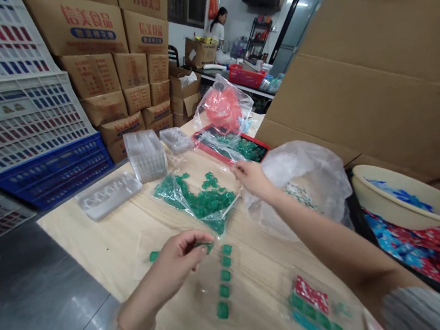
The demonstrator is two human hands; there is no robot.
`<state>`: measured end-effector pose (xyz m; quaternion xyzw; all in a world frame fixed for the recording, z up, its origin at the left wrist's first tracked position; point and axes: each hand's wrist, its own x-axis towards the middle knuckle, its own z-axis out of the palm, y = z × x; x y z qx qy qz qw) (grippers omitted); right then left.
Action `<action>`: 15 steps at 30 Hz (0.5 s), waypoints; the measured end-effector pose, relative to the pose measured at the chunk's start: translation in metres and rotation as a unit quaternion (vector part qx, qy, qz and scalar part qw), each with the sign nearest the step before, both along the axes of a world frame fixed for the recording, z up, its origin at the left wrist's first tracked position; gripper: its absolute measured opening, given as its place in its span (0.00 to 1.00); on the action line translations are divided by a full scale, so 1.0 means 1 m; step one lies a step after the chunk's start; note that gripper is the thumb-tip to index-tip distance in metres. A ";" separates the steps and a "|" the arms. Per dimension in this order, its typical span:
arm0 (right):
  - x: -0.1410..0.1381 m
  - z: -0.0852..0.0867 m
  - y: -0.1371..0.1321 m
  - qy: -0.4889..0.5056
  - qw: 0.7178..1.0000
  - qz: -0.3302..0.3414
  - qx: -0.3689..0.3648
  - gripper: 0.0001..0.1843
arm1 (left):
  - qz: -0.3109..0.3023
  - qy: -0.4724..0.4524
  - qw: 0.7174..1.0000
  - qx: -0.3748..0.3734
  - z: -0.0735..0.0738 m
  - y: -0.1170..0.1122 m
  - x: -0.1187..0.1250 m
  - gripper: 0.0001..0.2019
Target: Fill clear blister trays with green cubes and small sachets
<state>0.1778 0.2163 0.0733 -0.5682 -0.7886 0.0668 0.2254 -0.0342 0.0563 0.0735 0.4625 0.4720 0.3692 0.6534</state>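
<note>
My left hand (185, 253) is closed around small green square pieces, partly hidden by the fingers. Just right of it, a clear plastic tray (203, 282) lies on the table with several green squares (225, 275) in a row. Another green square (153, 256) shows left of my wrist. Farther back, a clear plastic bag (185, 205) lies open, with a heap of green pieces (209, 202) on it. My right hand (252, 178) pinches the clear plastic at the bag's far right edge.
Clear plastic trays (145, 156) are stacked at the back left. A red-rimmed tray (255, 141) of green pieces stands behind my right hand, a whitish bag (299, 175) beside it. A filled pack (314, 310) lies front right, near a cream basin (413, 198). A person (218, 26) is far back.
</note>
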 end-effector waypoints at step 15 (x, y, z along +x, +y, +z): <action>0.084 -0.001 0.142 -0.262 0.934 -0.241 -0.025 0.16 | 0.223 -0.139 0.956 -0.133 -0.040 0.012 0.002 0.09</action>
